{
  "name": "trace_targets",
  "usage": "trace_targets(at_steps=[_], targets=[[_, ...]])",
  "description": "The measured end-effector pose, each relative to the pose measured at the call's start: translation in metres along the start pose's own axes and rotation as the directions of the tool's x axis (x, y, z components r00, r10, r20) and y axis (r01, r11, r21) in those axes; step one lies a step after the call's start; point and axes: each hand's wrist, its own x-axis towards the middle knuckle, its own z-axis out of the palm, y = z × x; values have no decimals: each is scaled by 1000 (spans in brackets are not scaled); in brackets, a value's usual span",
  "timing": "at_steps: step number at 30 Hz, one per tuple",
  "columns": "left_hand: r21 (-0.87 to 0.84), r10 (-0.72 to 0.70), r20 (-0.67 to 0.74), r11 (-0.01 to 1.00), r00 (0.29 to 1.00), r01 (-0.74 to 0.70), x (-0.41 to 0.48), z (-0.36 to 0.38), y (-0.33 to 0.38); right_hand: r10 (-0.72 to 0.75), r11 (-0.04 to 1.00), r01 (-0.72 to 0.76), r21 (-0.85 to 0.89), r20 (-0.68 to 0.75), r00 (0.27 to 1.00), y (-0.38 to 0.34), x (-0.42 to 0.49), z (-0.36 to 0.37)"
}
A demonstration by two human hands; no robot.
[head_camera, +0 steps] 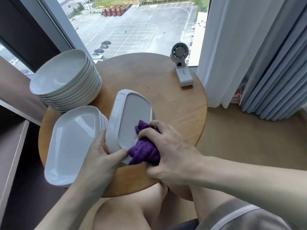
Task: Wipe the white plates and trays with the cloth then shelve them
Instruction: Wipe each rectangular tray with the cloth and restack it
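Your right hand point(167, 150) has its fingers curled round a bunched purple cloth point(144, 151) and presses it onto the near end of a white rectangular tray point(131, 117). The cloth covers the tray's near right corner and hangs a little past its edge.

Your left hand point(99, 161) holds that same tray at its near left corner. The thumb lies on the upward face just beside the cloth, and the fingers wrap the rim from the outside. The tray is tilted above the table, with its far end pointing away from you. What looks like its underside faces up, showing a flat panel inside a raised border.

Just left of the held tray, a stack of matching white trays point(73, 138) sits face up on the near left part of the round wooden table point(166, 103). The stack reaches over the table's edge. Beyond it, at the far left, stands a tall stack of round white plates point(66, 77), touching or nearly touching the tray stack.

At the table's far right edge, well apart from the dishes, a small white clip fan point(180, 63) stands upright. Behind the table is a window point(132, 27) overlooking a parking lot. To the right of it hang a sheer white curtain point(221, 47) and a grey pleated curtain point(274, 72). Your bare knees show below the table's near edge.
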Motion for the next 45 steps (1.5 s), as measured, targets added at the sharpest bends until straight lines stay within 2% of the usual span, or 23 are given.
trace_targets(at_steps=[5,14,18,24,28,32,35,37,39,42,45], targets=[[-1,34,0,999,999,-34,-1,0,2,-27,999,27,19,13,1000,5,1,-1],[156,161,40,974,986,-165,-19,18,13,203,979,-205,-2,-134,970,43,29,-23],[218,234,-5,949,972,-227,-23,21,15,197,979,-201,-15,-131,971,44,30,-21],[346,344,-153,897,926,-276,-27,24,15,179,982,-184,-30,-130,975,46,28,-19],[465,447,-177,823,877,-326,-38,32,19,157,986,-162,-33,-112,981,44,26,-15],[561,597,-206,721,775,-406,-48,32,32,149,988,-152,-19,-97,984,45,28,-17],[710,718,-199,575,667,-406,-50,28,42,141,989,-146,-37,-99,985,46,29,-18],[805,758,-159,471,632,-362,-48,25,46,142,988,-147,-46,-100,985,47,28,-19],[848,747,-158,438,646,-299,-46,20,50,138,988,-144,-55,-97,986,47,28,-19],[865,680,-132,434,721,-251,-46,12,54,131,989,-137,-58,-93,987,48,27,-19],[911,615,-88,368,784,-187,-45,5,55,134,989,-139,-51,-88,987,48,27,-19]])
